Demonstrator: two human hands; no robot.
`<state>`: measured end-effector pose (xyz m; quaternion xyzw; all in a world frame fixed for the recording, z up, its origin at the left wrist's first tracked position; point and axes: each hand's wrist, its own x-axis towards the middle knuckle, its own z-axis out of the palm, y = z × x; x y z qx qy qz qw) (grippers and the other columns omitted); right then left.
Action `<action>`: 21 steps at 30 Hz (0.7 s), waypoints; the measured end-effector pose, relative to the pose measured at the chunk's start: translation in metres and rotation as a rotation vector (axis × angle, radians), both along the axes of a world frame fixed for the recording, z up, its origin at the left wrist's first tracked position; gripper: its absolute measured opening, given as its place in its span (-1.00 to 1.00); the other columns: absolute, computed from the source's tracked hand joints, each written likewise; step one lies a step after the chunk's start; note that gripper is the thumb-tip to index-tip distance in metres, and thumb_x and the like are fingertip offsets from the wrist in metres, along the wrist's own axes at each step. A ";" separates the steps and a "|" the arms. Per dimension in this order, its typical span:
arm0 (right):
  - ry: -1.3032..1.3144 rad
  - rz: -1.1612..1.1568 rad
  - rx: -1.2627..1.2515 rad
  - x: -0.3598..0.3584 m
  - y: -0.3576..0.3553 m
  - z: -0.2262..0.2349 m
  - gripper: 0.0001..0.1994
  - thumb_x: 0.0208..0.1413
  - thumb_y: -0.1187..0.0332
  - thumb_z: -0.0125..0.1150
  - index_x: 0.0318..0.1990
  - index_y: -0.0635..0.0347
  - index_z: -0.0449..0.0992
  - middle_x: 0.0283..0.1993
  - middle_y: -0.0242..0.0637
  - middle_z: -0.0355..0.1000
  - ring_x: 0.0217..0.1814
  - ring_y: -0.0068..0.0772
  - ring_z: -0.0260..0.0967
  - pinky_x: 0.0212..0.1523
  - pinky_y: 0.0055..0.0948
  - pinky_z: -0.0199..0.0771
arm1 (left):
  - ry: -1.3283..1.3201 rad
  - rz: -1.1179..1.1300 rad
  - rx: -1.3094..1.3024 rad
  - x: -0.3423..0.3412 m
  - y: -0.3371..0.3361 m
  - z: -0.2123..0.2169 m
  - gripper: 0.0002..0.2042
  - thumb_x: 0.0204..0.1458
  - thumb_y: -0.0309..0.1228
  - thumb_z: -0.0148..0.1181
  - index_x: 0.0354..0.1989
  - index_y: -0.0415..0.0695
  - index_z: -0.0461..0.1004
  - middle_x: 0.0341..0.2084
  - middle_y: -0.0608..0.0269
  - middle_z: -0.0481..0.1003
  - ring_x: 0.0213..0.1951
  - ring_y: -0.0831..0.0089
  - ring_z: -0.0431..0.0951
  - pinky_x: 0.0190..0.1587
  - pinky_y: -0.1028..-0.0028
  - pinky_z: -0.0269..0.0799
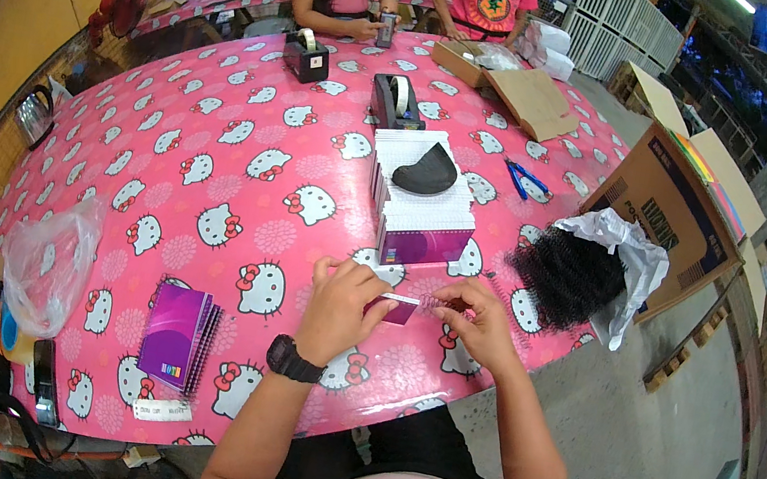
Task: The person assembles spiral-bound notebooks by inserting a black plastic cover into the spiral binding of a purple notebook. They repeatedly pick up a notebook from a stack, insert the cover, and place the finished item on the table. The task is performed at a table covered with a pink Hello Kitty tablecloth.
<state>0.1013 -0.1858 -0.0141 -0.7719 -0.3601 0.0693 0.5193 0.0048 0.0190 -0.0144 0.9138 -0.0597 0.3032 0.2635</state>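
Note:
Both hands meet over the near edge of the pink cat-patterned table (215,163). My left hand (345,306), with a black watch on its wrist, grips a small purple-and-white box (401,307) from the left. My right hand (481,323) pinches the box's right end, where a thin strip sticks out. Just beyond the hands stands a row of the same small boxes (419,207), with a black curved piece (427,170) lying on top.
A clump of black curly hair (567,274) on white plastic lies right of the boxes, beside a cardboard carton (659,208). Blue scissors (524,178), two tape dispensers (395,101), purple notebooks (176,335) and a plastic bag (49,262) lie around. Two people sit at the far end.

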 end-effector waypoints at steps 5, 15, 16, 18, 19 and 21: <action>-0.034 0.098 0.026 0.004 0.002 -0.004 -0.79 -0.05 0.54 0.26 -0.21 0.22 0.53 -0.29 -0.31 0.39 -0.28 -0.46 0.34 -0.25 -0.49 0.34 | -0.010 -0.001 0.004 0.001 0.000 0.001 -0.88 -0.08 -0.31 0.27 -0.44 -0.07 0.53 -0.49 0.34 0.44 -0.31 0.36 0.40 0.03 0.21 0.06; 0.100 0.251 -0.060 0.008 0.005 0.012 -0.69 0.19 0.35 0.10 0.06 0.20 0.34 -0.48 -0.39 0.35 -0.56 -0.61 0.25 -0.53 -0.56 0.28 | -0.031 -0.035 0.010 0.002 -0.013 0.001 -0.74 -0.11 -0.30 0.27 -0.21 -0.05 0.50 -0.32 0.28 0.44 -0.18 0.29 0.41 0.00 0.18 0.13; 0.052 0.294 -0.127 0.011 0.004 0.013 -0.66 0.20 0.35 0.09 0.10 0.19 0.31 -0.48 -0.39 0.35 -0.56 -0.61 0.24 -0.54 -0.55 0.28 | -0.045 -0.063 0.009 0.002 -0.016 -0.002 -0.70 -0.12 -0.32 0.28 -0.17 -0.04 0.48 -0.30 0.28 0.43 -0.17 0.29 0.40 0.00 0.18 0.13; 0.229 0.291 -0.260 0.006 0.005 0.021 -0.63 0.22 0.34 0.05 0.15 0.18 0.28 -0.48 -0.36 0.35 -0.55 -0.59 0.27 -0.54 -0.55 0.29 | -0.057 -0.122 0.011 0.004 -0.021 -0.012 -0.67 -0.14 -0.35 0.27 -0.13 0.00 0.46 -0.26 0.29 0.40 -0.15 0.30 0.38 -0.03 0.18 0.15; 0.254 0.307 -0.329 0.007 0.006 0.028 -0.64 0.21 0.36 0.04 0.15 0.18 0.29 -0.44 -0.35 0.36 -0.50 -0.61 0.30 -0.49 -0.55 0.33 | -0.056 -0.143 0.010 0.004 -0.021 -0.014 -0.68 -0.13 -0.35 0.27 -0.14 0.00 0.46 -0.27 0.30 0.40 -0.16 0.31 0.38 -0.04 0.18 0.15; 0.323 0.342 -0.459 0.011 0.010 0.038 -0.66 0.21 0.40 0.03 0.14 0.19 0.31 -0.36 -0.35 0.40 -0.39 -0.64 0.36 -0.41 -0.54 0.40 | -0.032 -0.181 0.012 0.004 -0.020 -0.014 -0.71 -0.13 -0.35 0.26 -0.17 0.01 0.48 -0.28 0.32 0.41 -0.18 0.33 0.38 -0.05 0.19 0.15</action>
